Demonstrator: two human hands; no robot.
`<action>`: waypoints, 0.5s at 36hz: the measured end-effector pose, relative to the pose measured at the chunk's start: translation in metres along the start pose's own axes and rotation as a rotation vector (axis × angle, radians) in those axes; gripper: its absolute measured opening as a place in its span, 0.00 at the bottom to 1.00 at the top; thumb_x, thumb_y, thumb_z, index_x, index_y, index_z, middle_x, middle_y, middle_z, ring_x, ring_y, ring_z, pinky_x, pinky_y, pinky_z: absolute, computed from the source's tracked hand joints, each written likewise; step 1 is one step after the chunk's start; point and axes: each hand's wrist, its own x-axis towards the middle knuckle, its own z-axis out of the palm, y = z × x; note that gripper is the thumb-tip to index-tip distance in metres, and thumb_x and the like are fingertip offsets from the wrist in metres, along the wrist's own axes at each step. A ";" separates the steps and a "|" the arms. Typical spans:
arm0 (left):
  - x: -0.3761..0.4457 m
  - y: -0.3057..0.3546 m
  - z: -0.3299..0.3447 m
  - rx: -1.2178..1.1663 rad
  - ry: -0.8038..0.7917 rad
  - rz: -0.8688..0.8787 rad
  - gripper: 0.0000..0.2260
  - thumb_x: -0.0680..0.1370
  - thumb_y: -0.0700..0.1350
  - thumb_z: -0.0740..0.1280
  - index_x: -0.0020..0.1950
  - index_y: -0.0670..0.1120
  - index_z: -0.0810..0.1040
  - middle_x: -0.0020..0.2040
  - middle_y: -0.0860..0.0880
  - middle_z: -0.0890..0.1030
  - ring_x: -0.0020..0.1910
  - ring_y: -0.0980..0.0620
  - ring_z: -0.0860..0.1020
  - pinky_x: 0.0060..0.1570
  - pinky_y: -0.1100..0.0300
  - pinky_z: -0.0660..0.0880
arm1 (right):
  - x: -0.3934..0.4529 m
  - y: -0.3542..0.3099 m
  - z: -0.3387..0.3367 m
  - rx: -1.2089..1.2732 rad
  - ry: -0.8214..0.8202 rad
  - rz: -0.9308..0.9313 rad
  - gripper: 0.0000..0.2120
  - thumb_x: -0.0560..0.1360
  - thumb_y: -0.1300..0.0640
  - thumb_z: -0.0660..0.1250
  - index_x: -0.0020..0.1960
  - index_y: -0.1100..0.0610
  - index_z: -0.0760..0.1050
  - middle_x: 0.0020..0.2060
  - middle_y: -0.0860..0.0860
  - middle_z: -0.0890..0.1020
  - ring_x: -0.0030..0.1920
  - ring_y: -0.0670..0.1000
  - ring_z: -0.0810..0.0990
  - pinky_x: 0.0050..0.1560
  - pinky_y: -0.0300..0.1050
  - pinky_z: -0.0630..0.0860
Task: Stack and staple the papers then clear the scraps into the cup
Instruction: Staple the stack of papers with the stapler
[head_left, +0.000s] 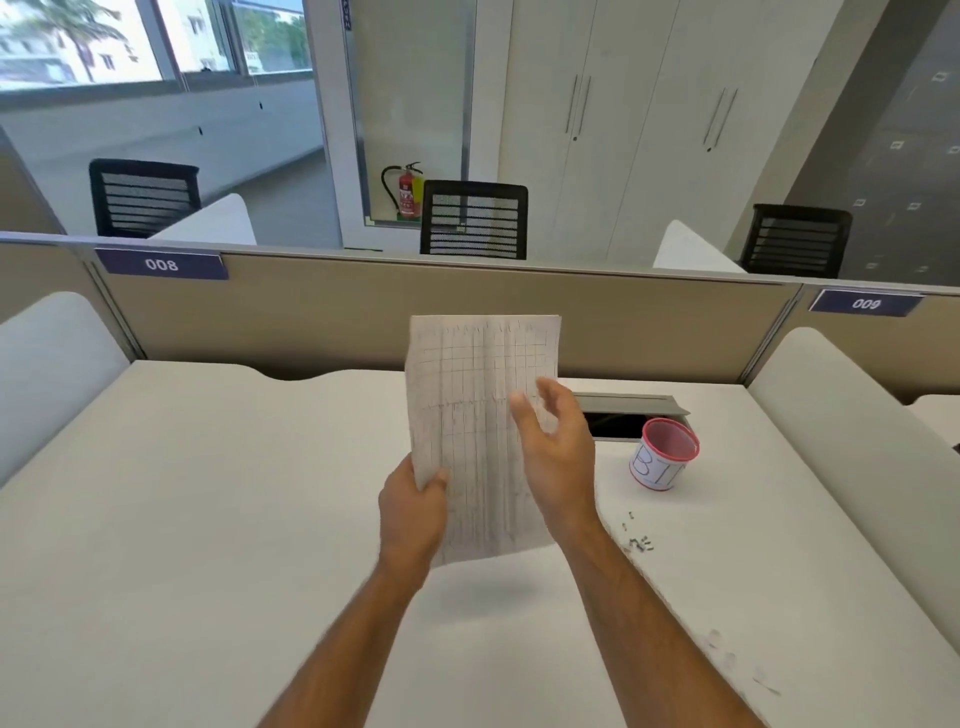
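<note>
One sheaf of papers (480, 415) mid-frame pinched by left hand (413, 512), right hand (556, 457) fingers loosely spread beside it, one cup (664, 460) right, scattered scraps (639, 540) below it.

The partition's left nameplate (162, 264) reads "008", the right nameplate (866, 303) "009"; the cup (664, 460) shows handwritten "BI".

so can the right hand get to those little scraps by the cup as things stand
Probably yes. The right hand is open and holds nothing, and the scraps lie on bare desk just to its right, short of the cup. The left hand holds the papers.
</note>
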 end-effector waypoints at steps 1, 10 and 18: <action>0.004 0.000 -0.004 -0.042 -0.029 -0.041 0.12 0.82 0.41 0.63 0.64 0.48 0.78 0.55 0.50 0.83 0.53 0.47 0.82 0.51 0.49 0.82 | 0.003 0.015 -0.001 -0.081 0.045 0.028 0.22 0.79 0.48 0.68 0.71 0.51 0.70 0.67 0.47 0.74 0.67 0.46 0.71 0.61 0.40 0.71; 0.040 -0.009 -0.036 -0.181 -0.106 -0.211 0.13 0.81 0.38 0.66 0.65 0.43 0.79 0.54 0.46 0.86 0.52 0.43 0.85 0.54 0.38 0.80 | 0.002 0.095 -0.015 -0.028 -0.222 0.496 0.24 0.80 0.61 0.66 0.74 0.53 0.65 0.58 0.54 0.81 0.56 0.54 0.82 0.48 0.45 0.78; 0.063 -0.012 -0.050 -0.097 -0.170 -0.185 0.13 0.81 0.41 0.66 0.65 0.49 0.78 0.57 0.49 0.84 0.54 0.44 0.84 0.55 0.39 0.80 | -0.004 0.117 0.001 0.002 -0.311 0.476 0.07 0.79 0.65 0.67 0.54 0.57 0.80 0.53 0.51 0.86 0.53 0.54 0.85 0.52 0.52 0.84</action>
